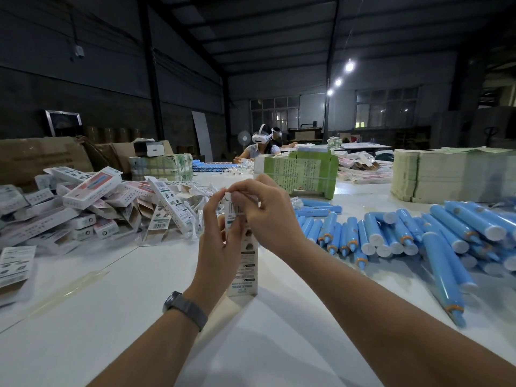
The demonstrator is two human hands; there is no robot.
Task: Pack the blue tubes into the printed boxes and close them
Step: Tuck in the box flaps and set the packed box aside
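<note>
We hold one printed box [242,263] upright on its end near the middle of the tabletop [279,339], our left hand [216,241] gripping its side and our right hand [268,216] pinching its top flap (fingers curled). Blue tubes [391,236] lie heaped toward the right edge, finished boxes [92,208] toward the left.

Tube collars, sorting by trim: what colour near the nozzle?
Orange, on the blue tubes, seen clearly in the head view.
</note>
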